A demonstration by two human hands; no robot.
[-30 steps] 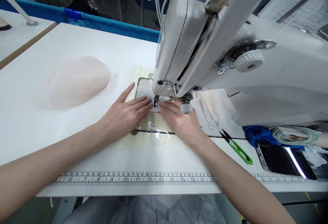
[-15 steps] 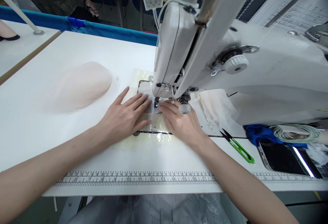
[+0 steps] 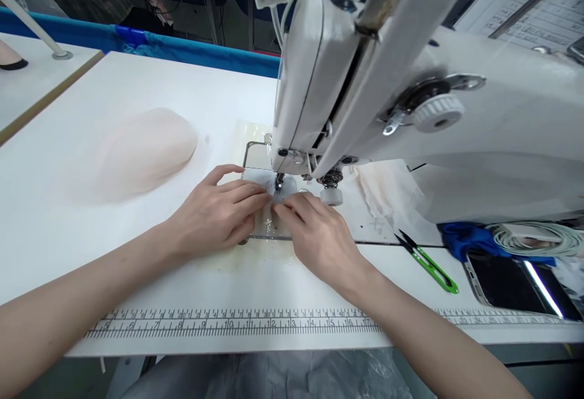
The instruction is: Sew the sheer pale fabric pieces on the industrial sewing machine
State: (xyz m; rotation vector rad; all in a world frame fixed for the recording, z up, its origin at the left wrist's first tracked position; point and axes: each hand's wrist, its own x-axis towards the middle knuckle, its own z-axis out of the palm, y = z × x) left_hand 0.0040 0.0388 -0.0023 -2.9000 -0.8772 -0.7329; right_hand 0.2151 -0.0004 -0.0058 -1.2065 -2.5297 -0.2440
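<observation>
A small piece of sheer, whitish fabric [image 3: 258, 176] lies at the presser foot [image 3: 279, 182] of a white sewing machine [image 3: 303, 70]. My left hand [image 3: 216, 213] is left of the foot, fingers bent and fingertips closed at the fabric's near edge. To the right and a little nearer, my right hand [image 3: 319, 238] has its thumb and forefinger pinched on the same edge. Both sets of fingertips almost meet just in front of the foot. The fabric between the fingers is thin and partly covered by them.
Pale pink sheer fabric [image 3: 150, 156] lies on the table at left. More sheer cloth [image 3: 387, 189] is under the machine arm. Green thread snips [image 3: 431, 267], a phone [image 3: 515, 286] and a blue cloth [image 3: 460, 238] lie at right. A ruler strip [image 3: 237, 324] runs along the front edge.
Both hands lay flatter on the fabric beside the foot. Now their fingers are bent and drawn together at its near edge, and my right hand has come nearer and leftward.
</observation>
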